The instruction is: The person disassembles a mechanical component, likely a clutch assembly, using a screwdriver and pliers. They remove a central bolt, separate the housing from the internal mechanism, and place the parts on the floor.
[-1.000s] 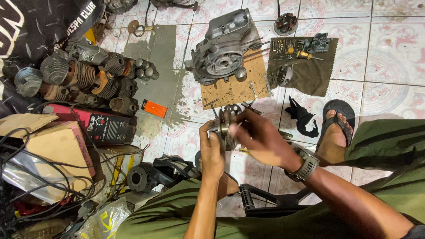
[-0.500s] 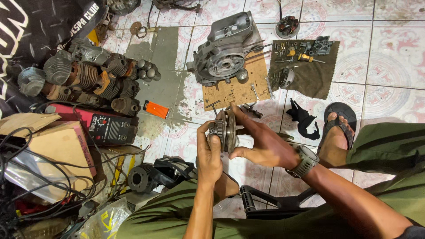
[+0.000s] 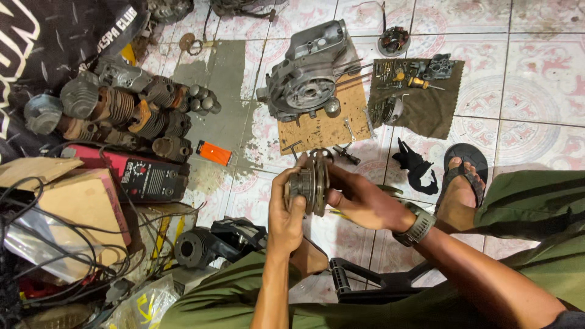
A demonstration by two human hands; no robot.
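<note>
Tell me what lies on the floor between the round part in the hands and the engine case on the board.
In the head view, between the round metal assembly and the engine case lie the brown board, a small T-shaped tool and a short dark bolt-like piece.

Both hands grip a round metal engine part at the centre of the view: the left hand wraps it from seven o'clock, the right hand from four o'clock. At twelve o'clock an engine case lies on a cardboard sheet on the tiled floor. Engine cylinders cluster at ten o'clock; a dark cloth with small tools lies at one o'clock.
</note>
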